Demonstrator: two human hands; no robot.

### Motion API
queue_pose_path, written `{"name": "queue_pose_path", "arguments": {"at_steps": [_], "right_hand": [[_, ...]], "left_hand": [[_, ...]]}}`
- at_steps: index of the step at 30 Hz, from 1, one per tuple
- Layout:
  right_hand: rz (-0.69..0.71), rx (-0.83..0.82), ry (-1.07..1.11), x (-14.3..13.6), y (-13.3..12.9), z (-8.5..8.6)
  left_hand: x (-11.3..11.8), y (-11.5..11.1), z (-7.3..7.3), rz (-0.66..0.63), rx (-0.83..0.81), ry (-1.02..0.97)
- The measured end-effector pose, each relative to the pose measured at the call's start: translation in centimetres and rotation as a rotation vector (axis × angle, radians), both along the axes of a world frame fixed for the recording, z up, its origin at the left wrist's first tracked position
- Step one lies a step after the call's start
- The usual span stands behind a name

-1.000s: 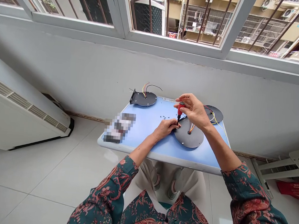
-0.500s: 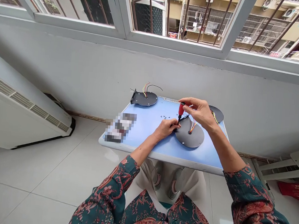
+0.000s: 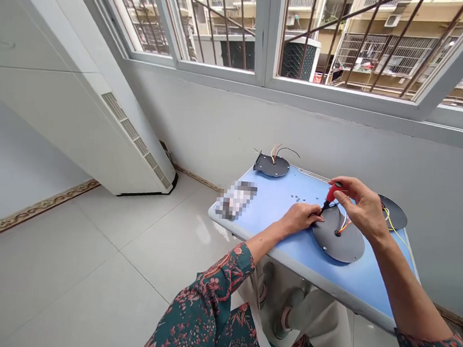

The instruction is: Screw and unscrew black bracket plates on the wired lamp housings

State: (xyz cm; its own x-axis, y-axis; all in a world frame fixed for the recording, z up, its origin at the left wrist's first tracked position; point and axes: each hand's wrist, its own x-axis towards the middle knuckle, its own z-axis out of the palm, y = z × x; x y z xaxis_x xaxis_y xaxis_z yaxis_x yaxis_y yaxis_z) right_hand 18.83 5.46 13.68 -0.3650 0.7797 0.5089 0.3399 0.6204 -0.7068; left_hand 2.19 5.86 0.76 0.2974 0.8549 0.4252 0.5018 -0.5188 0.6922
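Note:
My right hand [image 3: 361,205] is closed round the red handle of a screwdriver [image 3: 333,193], which leans with its dark tip down at the left edge of a round dark grey plate [image 3: 341,238]. My left hand [image 3: 302,219] pinches beside that tip, at the plate's edge; its fingertips hide what lies between them. White, yellow and orange wires rise from the plate's middle. Several small screws [image 3: 298,198] lie on the blue tabletop [image 3: 269,206] beyond my left hand.
A similar plate with a bracket and wires [image 3: 276,167] lies at the table's back left. Another dark plate [image 3: 396,213] with yellow wires is at the right, partly behind my right hand. A blurred-out item [image 3: 237,199] lies on the left. The wall and window stand behind.
The view has swung left, so the table appears farther right. Both hands remain at the same plate, and the screwdriver is still in my right hand at its edge, appearing more tilted.

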Motion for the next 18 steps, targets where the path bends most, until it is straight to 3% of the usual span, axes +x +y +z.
{"name": "queue_pose_path", "arguments": {"at_steps": [4, 10, 14, 18], "right_hand": [[-0.108, 0.207, -0.052, -0.2, -0.1, -0.5], [0.055, -0.076, 0.172, 0.8, 1.5, -0.9], [0.088, -0.060, 0.238, 1.3, 1.9, -1.4], [0.180, -0.060, 0.218, 1.6, 1.7, -1.8]], "left_hand": [[0.0, 0.0, 0.0, 0.019, 0.030, 0.068], [-0.9, -0.6, 0.0, -0.011, 0.022, 0.141], [-1.0, -0.6, -0.2, 0.053, 0.062, 0.212], [-1.0, -0.2, -0.7, 0.036, 0.105, 0.181]]}}
